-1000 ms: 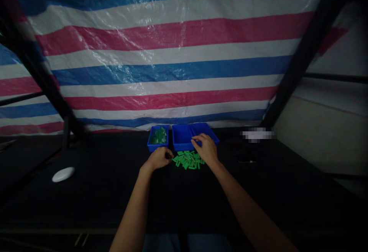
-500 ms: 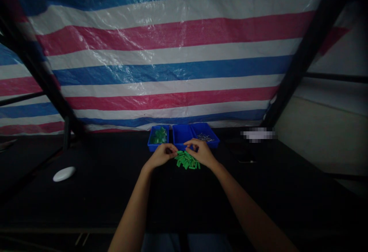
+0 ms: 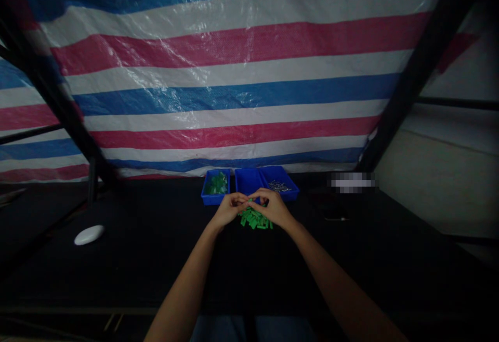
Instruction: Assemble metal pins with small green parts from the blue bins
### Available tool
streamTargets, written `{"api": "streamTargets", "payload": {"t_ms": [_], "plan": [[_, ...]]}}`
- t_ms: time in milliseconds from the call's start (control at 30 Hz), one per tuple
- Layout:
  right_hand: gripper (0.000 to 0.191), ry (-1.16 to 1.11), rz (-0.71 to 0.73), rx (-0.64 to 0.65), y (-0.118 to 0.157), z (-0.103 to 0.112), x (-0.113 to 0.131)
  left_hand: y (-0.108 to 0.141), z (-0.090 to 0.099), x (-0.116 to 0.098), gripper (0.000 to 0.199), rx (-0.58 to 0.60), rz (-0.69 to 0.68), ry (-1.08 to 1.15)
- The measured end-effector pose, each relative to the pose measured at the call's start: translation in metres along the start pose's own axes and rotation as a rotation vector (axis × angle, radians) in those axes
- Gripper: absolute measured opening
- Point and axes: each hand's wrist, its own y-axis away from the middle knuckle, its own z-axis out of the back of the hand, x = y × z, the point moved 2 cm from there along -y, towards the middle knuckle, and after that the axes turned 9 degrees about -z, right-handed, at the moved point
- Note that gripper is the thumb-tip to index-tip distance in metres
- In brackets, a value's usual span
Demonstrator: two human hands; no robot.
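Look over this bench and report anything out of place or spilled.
A loose heap of green plastic pieces lies directly on the black tabletop, in front of the blue bins. It stands out because other green pieces sit inside the leftmost bin.

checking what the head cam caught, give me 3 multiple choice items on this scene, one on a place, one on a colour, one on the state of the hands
1. Where is the loose green pile?
A. in front of the bins
B. inside a bin
C. on the white oval object

2. What colour are the bins?
A. red
B. white
C. blue

3. How do the left hand and right hand stand?
A. fingers meeting above the pile
B. far apart
C. both inside a bin

1. A, the pile lies on the table just nearer the camera than the bins.
2. C, the bins all show blue walls.
3. A, the fingers of both hands come together right over the pile.
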Motion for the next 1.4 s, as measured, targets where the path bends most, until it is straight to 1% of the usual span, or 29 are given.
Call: {"api": "streamTargets", "payload": {"t_ms": [167, 300, 500, 733, 1000, 1200, 1300, 1400], "plan": [[0.016, -0.016, 0.005, 0.005, 0.000, 0.000, 0.000, 0.000, -0.005, 0.001, 0.034, -0.026, 0.031, 0.017], [0.015, -0.028, 0.011, -0.001, -0.001, -0.001, -0.002, 0.002, -0.008, 0.000, 0.036, -0.010, 0.044, 0.012], [0.014, -0.029, 0.020, -0.006, 0.000, -0.001, -0.002, 0.001, -0.007, 0.002, 0.033, -0.001, 0.034, -0.032], [0.015, -0.033, 0.021, -0.015, 0.000, 0.000, -0.001, 0.000, -0.005, 0.004, 0.036, -0.028, 0.023, -0.015], [0.015, 0.091, -0.025, -0.098, -0.002, 0.006, -0.008, 0.001, -0.002, -0.002, 0.035, -0.042, 0.005, 0.008], [0.014, 0.144, -0.068, -0.127, -0.002, 0.004, -0.013, 0.000, -0.003, -0.007, 0.034, -0.075, 0.010, 0.020], [0.015, 0.118, -0.081, -0.115, -0.002, 0.002, -0.015, 0.001, -0.003, -0.009, 0.034, -0.079, 0.006, 0.026], [0.015, 0.044, -0.083, -0.073, -0.002, -0.001, -0.017, 0.001, -0.004, -0.010, 0.034, -0.082, 0.001, 0.033]]}}
